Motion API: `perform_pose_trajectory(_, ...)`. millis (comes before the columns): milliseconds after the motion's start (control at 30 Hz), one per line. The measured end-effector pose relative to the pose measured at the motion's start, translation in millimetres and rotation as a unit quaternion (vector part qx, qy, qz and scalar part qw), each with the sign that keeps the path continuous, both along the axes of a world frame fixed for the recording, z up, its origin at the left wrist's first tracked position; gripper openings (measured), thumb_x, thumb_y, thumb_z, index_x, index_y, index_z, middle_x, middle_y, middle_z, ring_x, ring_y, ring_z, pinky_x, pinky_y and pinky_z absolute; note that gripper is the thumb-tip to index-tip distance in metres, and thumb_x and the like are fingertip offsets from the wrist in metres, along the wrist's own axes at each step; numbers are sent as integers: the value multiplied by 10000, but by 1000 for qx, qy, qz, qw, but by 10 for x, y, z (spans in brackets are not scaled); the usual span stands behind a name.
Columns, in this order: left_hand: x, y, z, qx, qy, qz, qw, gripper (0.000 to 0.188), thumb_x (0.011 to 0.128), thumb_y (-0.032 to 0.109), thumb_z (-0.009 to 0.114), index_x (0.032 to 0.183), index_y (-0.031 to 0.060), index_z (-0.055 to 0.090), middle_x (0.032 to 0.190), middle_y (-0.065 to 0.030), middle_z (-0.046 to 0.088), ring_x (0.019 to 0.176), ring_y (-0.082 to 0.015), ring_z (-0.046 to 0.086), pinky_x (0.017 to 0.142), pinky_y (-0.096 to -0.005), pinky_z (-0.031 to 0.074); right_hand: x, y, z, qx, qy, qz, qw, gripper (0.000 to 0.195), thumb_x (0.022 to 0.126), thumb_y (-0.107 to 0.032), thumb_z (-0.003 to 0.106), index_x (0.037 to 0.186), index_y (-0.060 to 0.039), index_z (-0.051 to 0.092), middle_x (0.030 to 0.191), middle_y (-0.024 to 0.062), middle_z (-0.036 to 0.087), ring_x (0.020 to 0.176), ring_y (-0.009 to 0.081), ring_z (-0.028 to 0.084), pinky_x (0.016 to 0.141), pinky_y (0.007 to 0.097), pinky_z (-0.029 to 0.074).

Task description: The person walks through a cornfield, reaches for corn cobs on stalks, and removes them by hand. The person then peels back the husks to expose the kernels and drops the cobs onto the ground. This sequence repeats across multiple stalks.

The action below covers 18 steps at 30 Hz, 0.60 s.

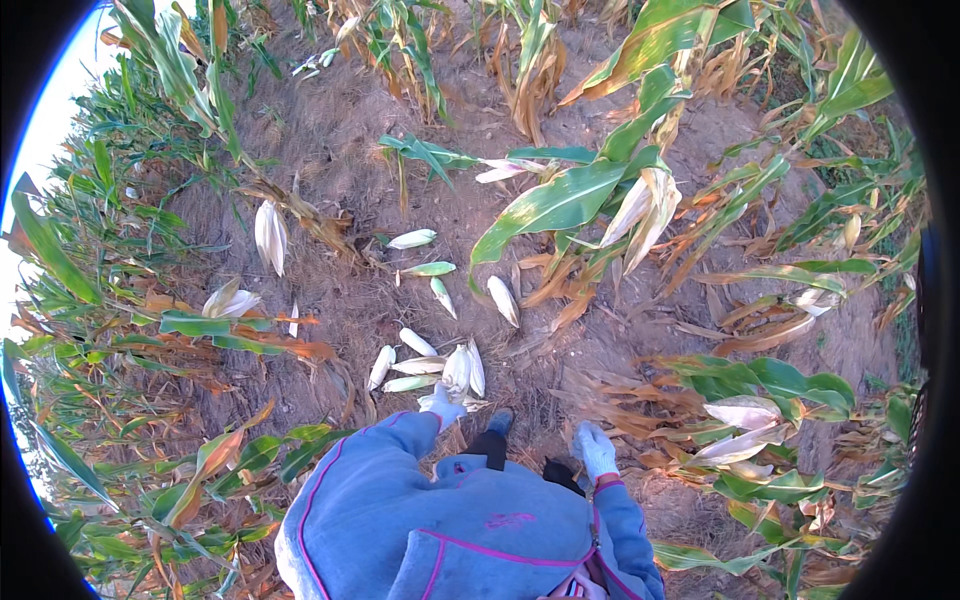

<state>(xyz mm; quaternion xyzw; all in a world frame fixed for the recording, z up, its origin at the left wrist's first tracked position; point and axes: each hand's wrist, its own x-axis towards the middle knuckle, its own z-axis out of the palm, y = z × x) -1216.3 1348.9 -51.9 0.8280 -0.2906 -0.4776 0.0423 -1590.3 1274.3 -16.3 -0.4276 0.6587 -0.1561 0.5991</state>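
Note:
My left hand [444, 407], in a white glove, grips the base of a maize ear in pale husk [456, 370]. The ear points away from me over a small pile on the soil. In that pile lie a slim ear [477, 367] to the right, a greenish ear [409, 383], a whitish ear [382, 367] and another pale ear [417, 342]. On the right, my right hand [595, 448], also white-gloved, hangs low beside my body near dry maize leaves [626, 420]. Its fingers look curled, and their inner side is hidden.
More ears lie beyond the pile, including a cream-husked ear [503, 301] and a green ear [427, 268]. Standing maize stalks with husked ears [646, 210] rise ahead and right. A leaning stalk [296, 206] bears a hanging ear [271, 236]. My shoe [500, 421] rests on the soil.

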Motion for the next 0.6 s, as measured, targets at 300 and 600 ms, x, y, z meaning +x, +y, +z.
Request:
perform_pose_trajectory(300, -19, -574, -244, -58, 93, -86, 990, 496, 752, 346, 637, 1134, 30, 638, 1142, -204, 647, 1085, -363, 607, 915, -427, 466, 100, -212, 84, 82, -107, -74, 988, 439, 961, -345, 576, 1266, -32, 536, 975, 79, 619, 828, 186, 631, 720, 339, 571)
perform_pose_trajectory(600, -1225, -1909, 531, -163, 143, -183, 959, 509, 871, 351, 585, 1273, 41, 562, 1215, -176, 629, 1135, -319, 597, 989, -392, 446, -525, -1352, -106, -13, -25, -25, 999, 525, 950, -400, 574, 1292, -3, 557, 1126, 125, 645, 966, 216, 625, 843, 350, 521)
